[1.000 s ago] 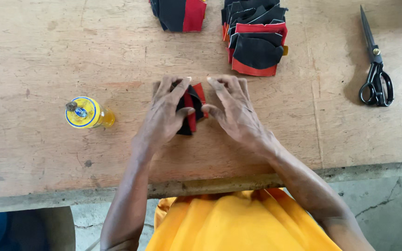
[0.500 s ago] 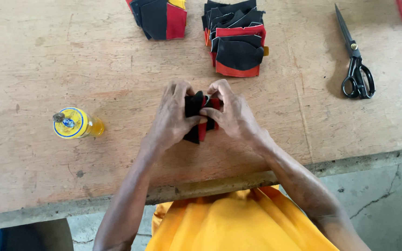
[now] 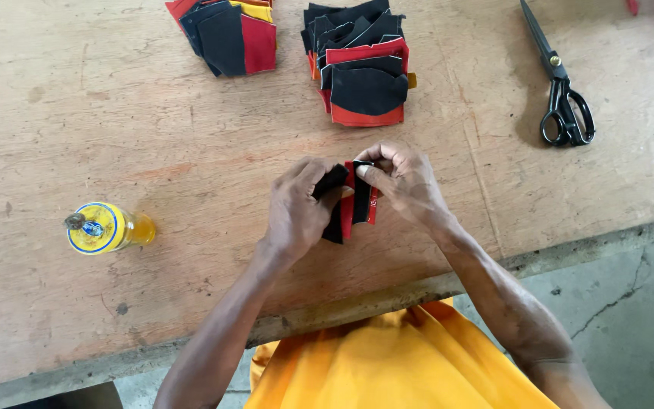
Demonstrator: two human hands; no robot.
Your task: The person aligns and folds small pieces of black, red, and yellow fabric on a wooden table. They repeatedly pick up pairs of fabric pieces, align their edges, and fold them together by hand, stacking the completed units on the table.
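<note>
Red/black folded piece (image 3: 351,203) betw. left hand (image 3: 300,208) & right hand (image 3: 406,182), near table edge (image 3: 357,299).

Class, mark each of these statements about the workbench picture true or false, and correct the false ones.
1. Both hands hold a folded black and red piece. True.
2. The scissors lie in the left hand. False: they lie on the wooden table, beyond the right hand.
3. A yellow bottle stands to the left of the hands. True.
4. Only one stack of pieces lies on the table. False: a second stack lies beside it.
</note>
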